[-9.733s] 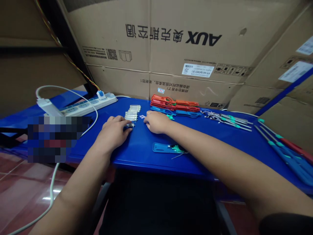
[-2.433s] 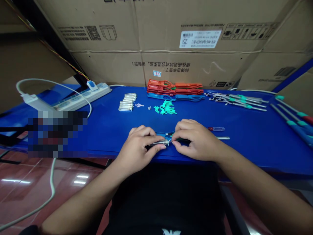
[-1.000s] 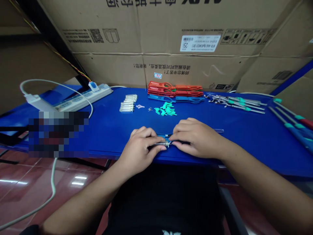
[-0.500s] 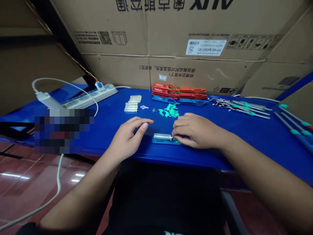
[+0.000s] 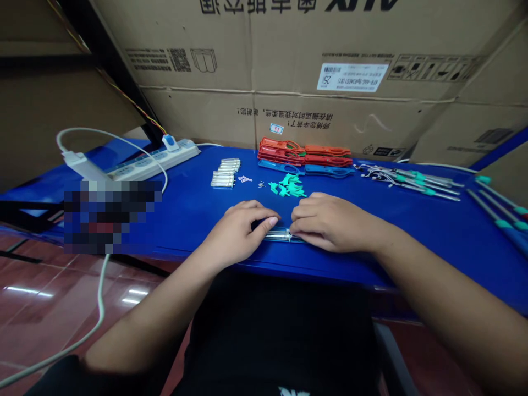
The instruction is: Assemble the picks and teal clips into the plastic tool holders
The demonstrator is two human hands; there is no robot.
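Head view: both of my hands are together near the front edge of the blue desk (image 5: 165, 220). Between them a clear, silvery tube (image 5: 278, 235) with a white end lies over a blue shell (image 5: 284, 227), partly hidden by my fingers. My left hand (image 5: 239, 232) arches over the tube's left part, thumb and fingers bent; I can't tell whether they grip it. My right hand (image 5: 332, 223) has its fingers curled together at the white end, but what they pinch is hidden.

Beyond them sit a group of similar tubes (image 5: 225, 174), small pale pieces (image 5: 245, 179), tiny pins (image 5: 261, 184) and a heap of green parts (image 5: 289, 186). Red and orange shells (image 5: 305, 155) lie behind the heap, wired rods (image 5: 421, 181) to the right and a power strip (image 5: 157, 163) to the left.
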